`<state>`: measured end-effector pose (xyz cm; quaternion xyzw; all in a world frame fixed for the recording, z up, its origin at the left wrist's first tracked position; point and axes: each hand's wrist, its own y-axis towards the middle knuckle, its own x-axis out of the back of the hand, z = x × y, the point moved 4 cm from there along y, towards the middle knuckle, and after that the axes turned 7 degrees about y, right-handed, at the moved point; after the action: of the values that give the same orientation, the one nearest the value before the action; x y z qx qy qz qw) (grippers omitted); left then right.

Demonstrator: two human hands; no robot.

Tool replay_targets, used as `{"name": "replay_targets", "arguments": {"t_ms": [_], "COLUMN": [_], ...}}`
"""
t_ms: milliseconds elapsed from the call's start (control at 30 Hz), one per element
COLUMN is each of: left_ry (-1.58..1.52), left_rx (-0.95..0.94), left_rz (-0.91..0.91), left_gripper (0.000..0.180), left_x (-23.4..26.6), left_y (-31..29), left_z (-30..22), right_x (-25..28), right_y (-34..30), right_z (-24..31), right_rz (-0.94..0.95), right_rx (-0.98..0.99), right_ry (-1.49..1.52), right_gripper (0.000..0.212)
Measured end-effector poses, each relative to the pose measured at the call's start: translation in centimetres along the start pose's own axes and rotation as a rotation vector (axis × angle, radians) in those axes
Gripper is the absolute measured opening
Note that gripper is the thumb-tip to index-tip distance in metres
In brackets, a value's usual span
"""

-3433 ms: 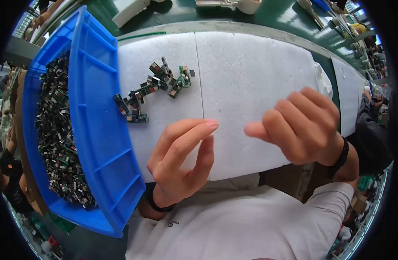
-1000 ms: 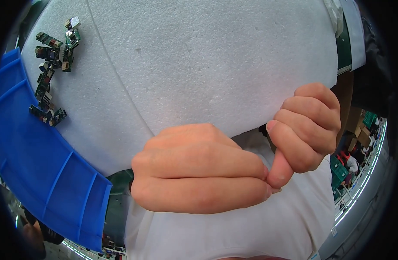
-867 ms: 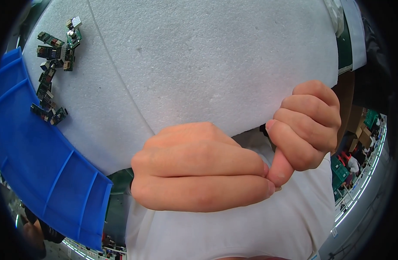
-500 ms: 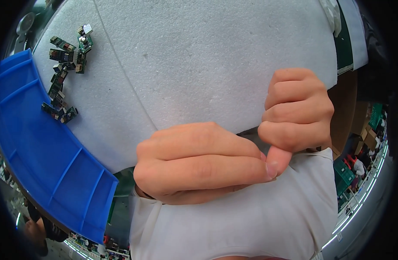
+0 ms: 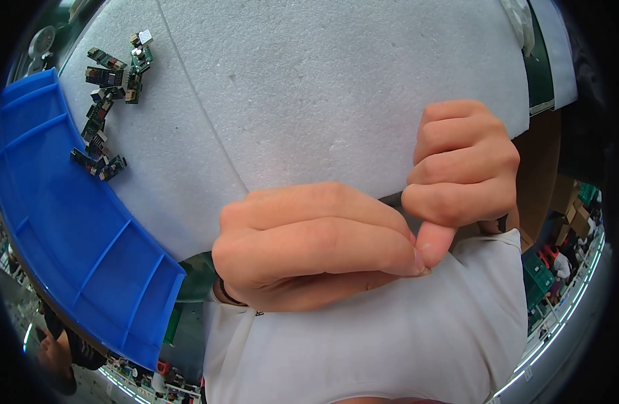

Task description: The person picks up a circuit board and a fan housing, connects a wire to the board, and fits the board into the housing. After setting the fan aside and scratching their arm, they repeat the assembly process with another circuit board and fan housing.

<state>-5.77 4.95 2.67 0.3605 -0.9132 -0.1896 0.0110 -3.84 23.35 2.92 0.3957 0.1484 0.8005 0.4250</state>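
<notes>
My left hand (image 5: pixel 309 246) is closed, with its fingertips pinched at the tip of my right thumb. Any small thing between those tips is hidden. My right hand (image 5: pixel 464 165) is curled into a fist, its thumb pointing down toward my left fingertips; the inside of the fist is out of sight. Both hands hover in front of my white top (image 5: pixel 363 337), at the near edge of a white foam sheet (image 5: pixel 309 94). Several small green circuit boards with metal connectors (image 5: pixel 106 77) lie in a loose cluster at the sheet's far left.
A blue plastic tray (image 5: pixel 60 195) runs along the left side, touching the foam. At the right stands a cardboard box (image 5: pixel 541 168) beside the table's edge. Green crates (image 5: pixel 538 279) are farther off. A person's arm (image 5: pixel 53 347) shows at lower left.
My left hand has tilted slightly and risen a little in view, still pinching at the right thumb. The boards and tray have shifted slightly in the picture along with the whole view.
</notes>
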Motion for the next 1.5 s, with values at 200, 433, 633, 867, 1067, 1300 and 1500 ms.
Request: {"name": "replay_targets", "arguments": {"t_ms": [200, 433, 633, 867, 1067, 1300, 1500], "left_ry": [0.108, 0.147, 0.171, 0.279, 0.268, 0.243, 0.257], "left_rx": [-0.064, -0.026, -0.07, -0.174, -0.226, -0.209, -0.224], "left_rz": [-0.054, -0.04, -0.051, -0.429, -0.394, -0.374, -0.204], "left_gripper": [0.029, 0.031, 0.034, 0.023, 0.021, 0.019, 0.032], "left_x": [-0.3, -0.2, -0.5, -2.3, -2.1, -2.2, -0.6], "left_y": [-0.2, 0.1, -0.1, -0.2, 0.0, 0.1, 0.6], "left_z": [-0.2, -0.1, 0.1, -0.2, -0.2, -0.5, -1.0], "right_x": [-0.1, -0.1, -0.1, 0.0, 0.0, 0.6, 0.3], "right_y": [-0.1, -0.2, -0.1, -0.1, -0.3, 0.0, 0.0], "right_z": [0.0, -0.1, 0.1, 0.2, 0.2, 0.0, -0.3], "right_rz": [-0.007, 0.019, 0.0, -0.012, -0.039, -0.011, -0.057], "right_rx": [-0.003, -0.012, -0.059, -0.066, -0.052, -0.048, -0.078], "right_ry": [-0.03, -0.056, -0.062, -0.065, -0.037, 0.028, 0.196], "right_gripper": [0.054, 0.054, 0.053, 0.053, 0.053, 0.053, 0.051]}}
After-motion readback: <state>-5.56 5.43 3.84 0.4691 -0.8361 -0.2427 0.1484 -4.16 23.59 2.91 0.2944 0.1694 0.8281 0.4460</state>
